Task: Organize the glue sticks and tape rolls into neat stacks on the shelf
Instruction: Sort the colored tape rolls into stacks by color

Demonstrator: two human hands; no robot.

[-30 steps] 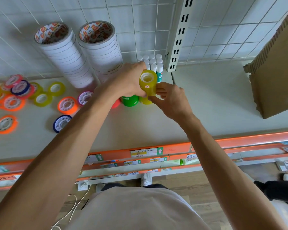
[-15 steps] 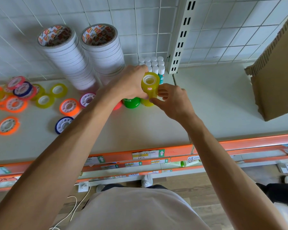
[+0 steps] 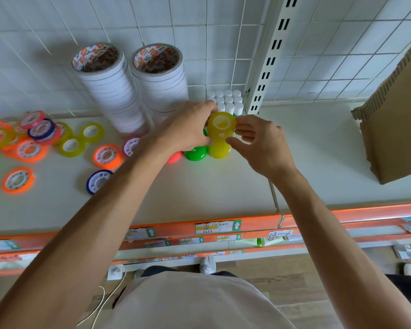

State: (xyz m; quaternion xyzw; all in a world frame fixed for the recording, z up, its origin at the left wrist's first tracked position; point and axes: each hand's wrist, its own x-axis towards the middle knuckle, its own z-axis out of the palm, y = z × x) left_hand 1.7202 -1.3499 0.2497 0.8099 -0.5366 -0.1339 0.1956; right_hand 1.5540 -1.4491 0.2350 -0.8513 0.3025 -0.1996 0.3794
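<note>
A stack of yellow tape rolls stands on the white shelf, in front of a cluster of white-capped glue sticks. My left hand grips the stack's upper part from the left. My right hand holds it from the right, fingers on the upper rolls and thumb lower down. A green tape stack and a pink one stand just left of it, partly hidden under my left hand. Several loose coloured tape rolls lie scattered at the left.
Two tall stacks of white tape rolls stand against the tiled back wall. A slotted shelf upright rises right of the glue sticks. A cardboard box sits at the right. The shelf's orange front edge carries price labels.
Both hands have stayed on the yellow stack. My right hand's fingers have spread a little along its right side. The view has shifted slightly.
</note>
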